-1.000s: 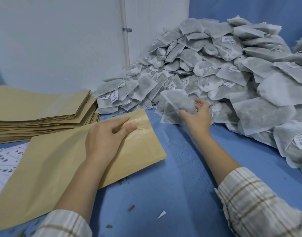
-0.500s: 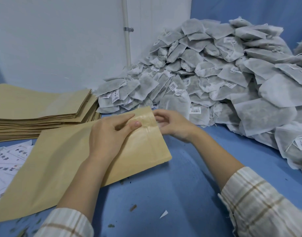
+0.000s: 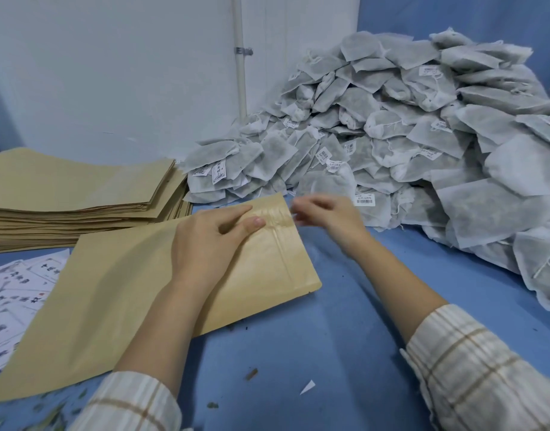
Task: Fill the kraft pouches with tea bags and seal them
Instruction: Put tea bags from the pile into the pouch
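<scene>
A flat kraft pouch [image 3: 136, 293] lies on the blue table with its zip mouth pointing toward the tea bags. My left hand [image 3: 211, 244] rests on top of it near the mouth, index finger and thumb straight and pressing on the zip strip. My right hand [image 3: 326, 213] is at the far corner of the mouth, motion-blurred, so I cannot make out whether its fingers hold anything. A big heap of grey tea bags [image 3: 391, 135] with white barcode tags rises just behind and to the right.
A stack of empty kraft pouches [image 3: 80, 194] sits at the left against the white wall. Printed label sheets [image 3: 15, 293] lie under the pouch at the left edge. Tea crumbs and a paper scrap [image 3: 307, 387] dot the blue tabletop [image 3: 345, 353].
My right hand left the tea bag pile and came to the pouch mouth. The pouch shifted slightly under my left hand, which stays on it.
</scene>
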